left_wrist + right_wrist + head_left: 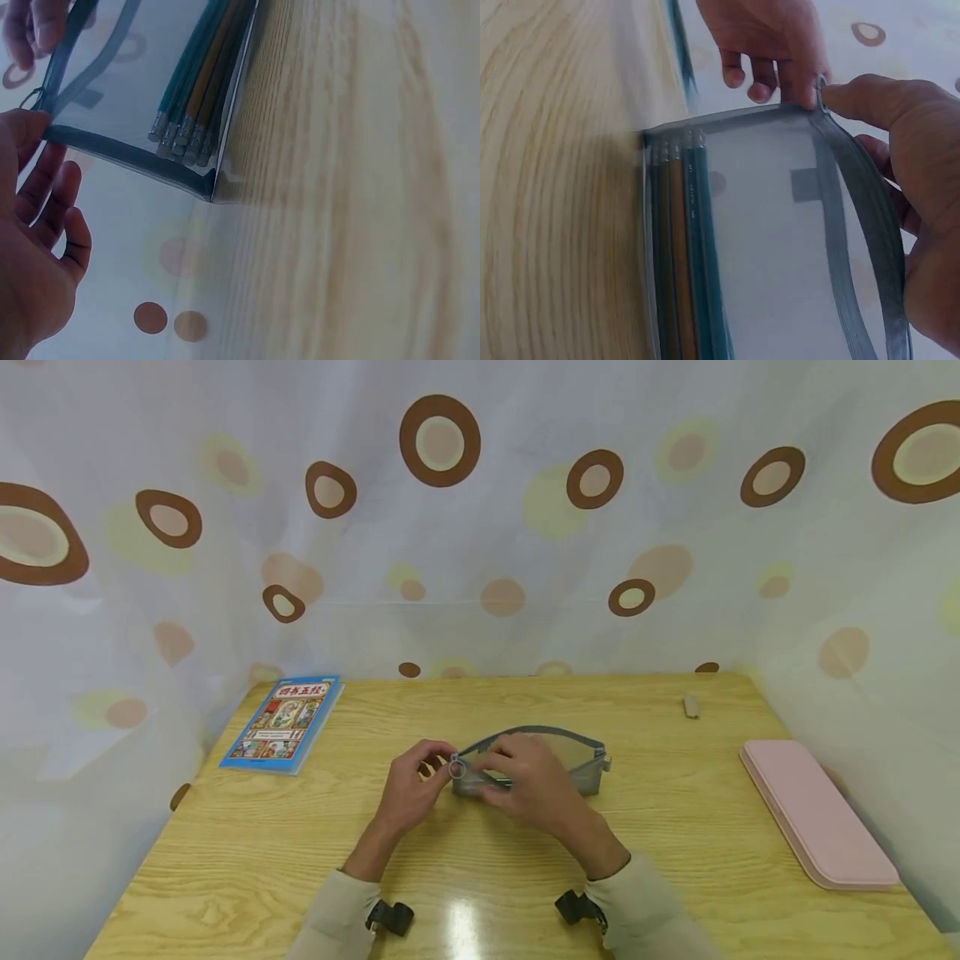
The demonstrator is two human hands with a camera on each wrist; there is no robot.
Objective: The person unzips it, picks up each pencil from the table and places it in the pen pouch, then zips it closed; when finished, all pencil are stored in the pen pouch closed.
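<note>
A see-through pencil case (540,783) with grey edging stands on the table, its zip open along the top. Several pencils (196,90), teal and brown-orange with metal-banded ends, lie inside along its bottom. My left hand (412,783) pinches the case's left top corner between thumb and forefinger, its other fingers loosely bent. A zip-pull ring (457,767) hangs at that corner. Over the front of the case is my right hand (528,781), thumb and forefinger apart and pointing toward the ring. In the right wrist view its thumb (862,97) reaches close to the ring; contact is unclear.
A blue-edged book (288,724) lies at the back left of the wooden table (225,877). At the right edge lies a pink case (821,814). A small beige item (691,706) is at the back right. Patterned sheets (480,543) rise behind and at both sides.
</note>
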